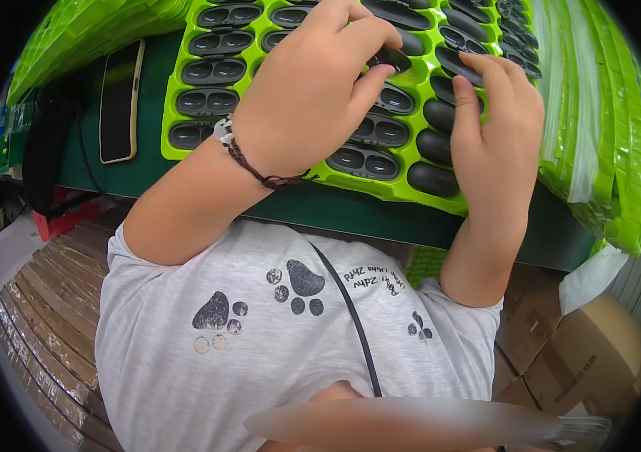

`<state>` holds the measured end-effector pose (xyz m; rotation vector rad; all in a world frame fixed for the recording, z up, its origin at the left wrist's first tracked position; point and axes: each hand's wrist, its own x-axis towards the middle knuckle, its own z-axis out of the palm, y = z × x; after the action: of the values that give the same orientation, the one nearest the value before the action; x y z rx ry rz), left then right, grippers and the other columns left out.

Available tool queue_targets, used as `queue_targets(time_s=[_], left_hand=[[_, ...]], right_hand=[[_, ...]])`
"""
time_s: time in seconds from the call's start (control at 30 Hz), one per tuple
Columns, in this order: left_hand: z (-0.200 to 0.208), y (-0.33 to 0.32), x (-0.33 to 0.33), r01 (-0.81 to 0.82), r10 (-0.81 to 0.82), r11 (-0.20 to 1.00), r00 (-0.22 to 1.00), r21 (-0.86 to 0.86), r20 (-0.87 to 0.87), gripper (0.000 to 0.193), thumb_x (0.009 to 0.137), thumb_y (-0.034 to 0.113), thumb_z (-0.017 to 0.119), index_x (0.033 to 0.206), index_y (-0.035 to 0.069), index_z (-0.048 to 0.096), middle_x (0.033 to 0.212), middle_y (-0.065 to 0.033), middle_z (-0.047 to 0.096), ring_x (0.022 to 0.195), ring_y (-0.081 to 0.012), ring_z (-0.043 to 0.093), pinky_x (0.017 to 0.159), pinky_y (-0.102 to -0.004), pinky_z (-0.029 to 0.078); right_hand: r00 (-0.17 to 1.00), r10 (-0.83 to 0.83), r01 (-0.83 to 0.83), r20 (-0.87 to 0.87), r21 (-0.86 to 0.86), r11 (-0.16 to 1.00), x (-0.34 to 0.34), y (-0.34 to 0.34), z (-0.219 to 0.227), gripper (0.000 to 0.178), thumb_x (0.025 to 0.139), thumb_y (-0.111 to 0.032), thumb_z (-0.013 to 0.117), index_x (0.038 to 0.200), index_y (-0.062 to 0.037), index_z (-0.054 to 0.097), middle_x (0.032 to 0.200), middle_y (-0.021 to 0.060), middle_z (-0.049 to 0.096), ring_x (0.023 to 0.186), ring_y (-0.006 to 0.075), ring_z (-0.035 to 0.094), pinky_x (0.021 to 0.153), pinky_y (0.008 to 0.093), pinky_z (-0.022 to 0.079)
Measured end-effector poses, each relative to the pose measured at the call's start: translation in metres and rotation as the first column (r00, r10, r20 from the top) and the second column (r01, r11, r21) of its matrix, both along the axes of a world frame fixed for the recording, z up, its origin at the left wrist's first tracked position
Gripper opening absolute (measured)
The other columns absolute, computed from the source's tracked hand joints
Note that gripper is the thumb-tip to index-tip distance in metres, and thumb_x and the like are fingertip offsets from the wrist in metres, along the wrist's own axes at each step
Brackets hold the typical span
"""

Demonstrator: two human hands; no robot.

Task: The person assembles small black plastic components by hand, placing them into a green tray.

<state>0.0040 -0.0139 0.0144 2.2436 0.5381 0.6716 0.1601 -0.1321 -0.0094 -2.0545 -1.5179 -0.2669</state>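
Note:
A bright green plastic tray (172, 143) lies in front of me, holding rows of dark earbud case parts. Those on the left, such as one insert (213, 71), have two rounded cavities; those on the right, such as one shell (433, 179), are smooth ovals. Over the tray's middle, my left hand (313, 94) pinches a glossy black earbud case part (390, 59) between thumb and fingers. My right hand (499, 128) reaches over the right columns, its thumb and forefinger closed about a dark earbud case shell (456, 64) at tray level. My palms hide several pockets.
A phone (121, 102) with a dark screen lies left of the tray on the green tabletop (156, 98). Stacked green trays (606, 135) rise at the right, and more trays (94, 45) stand at the upper left. Cardboard boxes (580, 354) sit below on the right.

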Motion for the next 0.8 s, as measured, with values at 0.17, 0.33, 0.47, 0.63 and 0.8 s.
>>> queue_targets(time_s=[0.17, 0.33, 0.47, 0.63, 0.8], left_hand=[[-0.025, 0.007, -0.003, -0.144, -0.02, 0.59, 0.981, 0.794, 0.193, 0.017, 0.081, 0.006, 0.067, 0.097, 0.0, 0.065, 0.101, -0.0156, 0.06, 0.087, -0.0357, 0.059, 0.077, -0.0424, 0.049], [-0.034, 0.004, -0.006, 0.043, 0.012, 0.912, 0.991, 0.408, -0.13, 0.033, 0.079, 0.015, 0.071, 0.109, 0.005, 0.062, 0.105, -0.0086, 0.06, 0.1, -0.0305, 0.053, 0.089, -0.038, 0.041], [-0.026, 0.001, -0.006, 0.014, 0.027, 0.884, 0.996, 0.468, -0.082, 0.034, 0.08, 0.014, 0.071, 0.111, 0.005, 0.061, 0.105, -0.009, 0.06, 0.1, -0.0302, 0.053, 0.088, -0.0376, 0.042], [0.009, -0.011, -0.016, 0.113, -0.059, 0.904, 0.988, 0.413, -0.143, 0.033, 0.08, 0.011, 0.07, 0.111, 0.004, 0.061, 0.102, -0.0095, 0.062, 0.094, -0.03, 0.056, 0.082, -0.038, 0.046], [0.015, 0.014, -0.003, 0.217, -0.037, 0.834, 0.939, 0.508, -0.341, 0.024, 0.082, 0.01, 0.067, 0.105, 0.005, 0.062, 0.095, -0.0088, 0.064, 0.089, -0.0282, 0.06, 0.075, -0.0375, 0.048]], right_hand=[[0.983, -0.031, 0.051, 0.182, -0.109, 0.993, -0.001, 0.0, -0.007, 0.028, 0.088, -0.015, 0.063, 0.113, -0.0022, 0.064, 0.118, 0.0147, 0.062, 0.113, 0.039, 0.053, 0.094, 0.0451, 0.044], [0.983, -0.019, 0.052, 0.183, -0.179, 0.983, -0.001, -0.002, -0.013, 0.031, 0.09, -0.02, 0.062, 0.115, -0.0026, 0.063, 0.121, 0.0168, 0.061, 0.12, 0.041, 0.051, 0.098, 0.0475, 0.042], [0.985, -0.016, 0.044, 0.171, -0.156, 0.987, 0.001, 0.0, -0.012, 0.031, 0.089, -0.02, 0.063, 0.114, -0.0017, 0.063, 0.119, 0.0183, 0.061, 0.118, 0.0412, 0.051, 0.098, 0.0475, 0.042], [0.986, -0.009, 0.037, 0.165, -0.166, 0.985, 0.004, -0.003, -0.014, 0.03, 0.088, -0.018, 0.063, 0.111, 0.0003, 0.063, 0.12, 0.0217, 0.06, 0.119, 0.042, 0.051, 0.099, 0.0474, 0.041], [0.99, -0.006, 0.038, 0.142, -0.228, 0.973, 0.0, -0.017, 0.006, 0.034, 0.09, -0.012, 0.058, 0.122, -0.0015, 0.059, 0.129, 0.0205, 0.056, 0.122, 0.0423, 0.049, 0.101, 0.0475, 0.04]])
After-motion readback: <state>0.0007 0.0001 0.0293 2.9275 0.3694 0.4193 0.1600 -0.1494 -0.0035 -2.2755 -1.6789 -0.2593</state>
